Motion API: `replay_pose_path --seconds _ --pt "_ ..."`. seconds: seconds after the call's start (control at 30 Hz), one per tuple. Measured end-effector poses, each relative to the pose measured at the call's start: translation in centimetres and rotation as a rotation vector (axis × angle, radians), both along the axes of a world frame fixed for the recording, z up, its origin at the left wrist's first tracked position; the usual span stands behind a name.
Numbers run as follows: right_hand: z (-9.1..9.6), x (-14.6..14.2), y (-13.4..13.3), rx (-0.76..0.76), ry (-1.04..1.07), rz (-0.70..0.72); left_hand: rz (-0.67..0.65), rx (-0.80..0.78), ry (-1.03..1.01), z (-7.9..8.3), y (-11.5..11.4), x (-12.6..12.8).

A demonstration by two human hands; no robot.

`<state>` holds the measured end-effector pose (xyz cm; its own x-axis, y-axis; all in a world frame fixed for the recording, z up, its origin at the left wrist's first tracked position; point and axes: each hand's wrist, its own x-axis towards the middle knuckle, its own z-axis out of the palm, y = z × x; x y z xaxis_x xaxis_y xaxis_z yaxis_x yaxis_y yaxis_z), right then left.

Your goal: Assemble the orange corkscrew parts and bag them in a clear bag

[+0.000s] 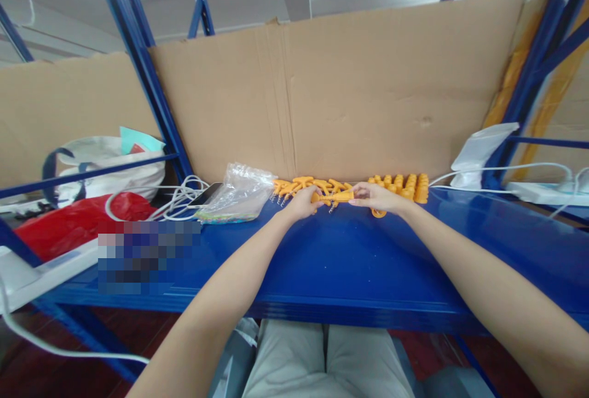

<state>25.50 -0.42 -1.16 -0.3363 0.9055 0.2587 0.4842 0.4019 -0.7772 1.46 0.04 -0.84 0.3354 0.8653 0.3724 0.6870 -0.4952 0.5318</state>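
Across the blue tabletop (331,263), toward its far side, an orange piece (338,196) is held level, its left end closed in the left hand (302,202) and its right end pinched by the right hand (376,197). A two-handed fitting or adjusting step is suggested; both ends should be kept aligned. Behind, orange parts with metal coils (301,183) are laid out before the cardboard (368,97).

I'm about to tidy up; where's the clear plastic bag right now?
In the head view, the clear plastic bag lies left of centre on the blue table, between the white cables and the left hand.
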Motion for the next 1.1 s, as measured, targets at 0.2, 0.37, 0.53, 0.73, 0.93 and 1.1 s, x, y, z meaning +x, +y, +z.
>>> replay_pose_path --seconds 0.2,0.37,0.53,0.73,0.93,1.1 --pt "0.2 0.1 -0.3 -0.054 0.004 0.021 -0.018 0.002 0.031 0.1 -0.3 0.0" --pt "0.3 -0.1 -0.4 -0.058 0.02 -0.005 -0.006 -0.007 0.029 0.1 -0.2 0.1" --pt "-0.1 0.0 0.5 0.024 0.009 -0.049 -0.018 0.037 0.017 -0.3 0.3 -0.1" --pt "0.6 1.2 1.0 0.331 -0.081 -0.32 -0.034 0.199 0.012 -0.8 1.2 0.0" --pt "1.7 1.8 -0.5 0.526 -0.334 -0.653 -0.212 0.305 0.294 -1.6 1.6 2.2" --pt "1.8 1.4 -1.2 0.574 -0.433 -0.656 -0.298 0.262 0.526 -2.3 2.3 5.3"
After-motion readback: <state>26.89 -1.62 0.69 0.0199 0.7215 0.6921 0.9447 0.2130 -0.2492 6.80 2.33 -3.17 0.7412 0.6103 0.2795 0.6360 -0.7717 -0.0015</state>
